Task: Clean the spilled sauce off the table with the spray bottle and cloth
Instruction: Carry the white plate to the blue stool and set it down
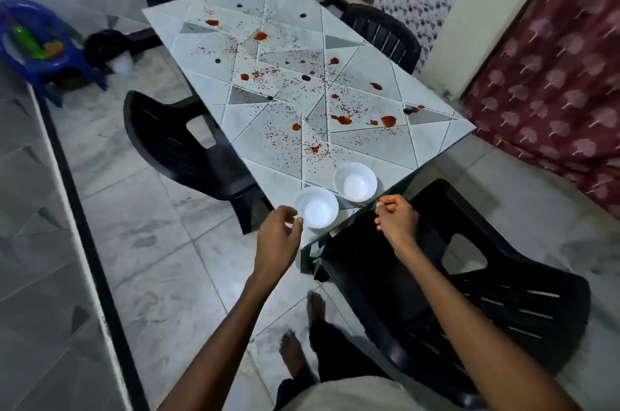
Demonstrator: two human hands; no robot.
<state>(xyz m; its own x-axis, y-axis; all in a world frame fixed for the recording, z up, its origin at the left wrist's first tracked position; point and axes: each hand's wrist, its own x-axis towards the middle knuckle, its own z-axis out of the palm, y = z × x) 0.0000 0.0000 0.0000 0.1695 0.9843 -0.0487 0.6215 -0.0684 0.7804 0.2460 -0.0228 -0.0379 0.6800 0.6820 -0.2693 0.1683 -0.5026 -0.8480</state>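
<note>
Where we stood: at the near corner of the table (432,138), black chair (436,276) at our right.
sauce (389,121): red blobs and specks lay over most of the top, from the far end nearly to the bowls; nothing looked wiped.
near bowl (315,207): white, looked empty, sat right by the corner edge.
far bowl (355,181): same kind, just beside the near one.
left hand (278,232): fingers curled at the near bowl's rim, touching it; we couldn't tell whether it pinched the rim.
right hand (397,217): hung over the table edge above the black chair, fingers loosely curled, nothing in it.
bottle, cloth: in neither hand. A blurred green thing (27,38) lay on the blue chair (77,66), well apart to the left; we couldn't tell if it was the bottle.
step: we judged cleaning not begun, bowls likely to be moved first.
risk, bowls: left at the corner, a wiping sweep could knock them off.
risk, smear: a cloth dragged through the blobs could spread red into the grooves.
risk, drips: sauce pushed over the edge could land on the chairs or floor.
</note>
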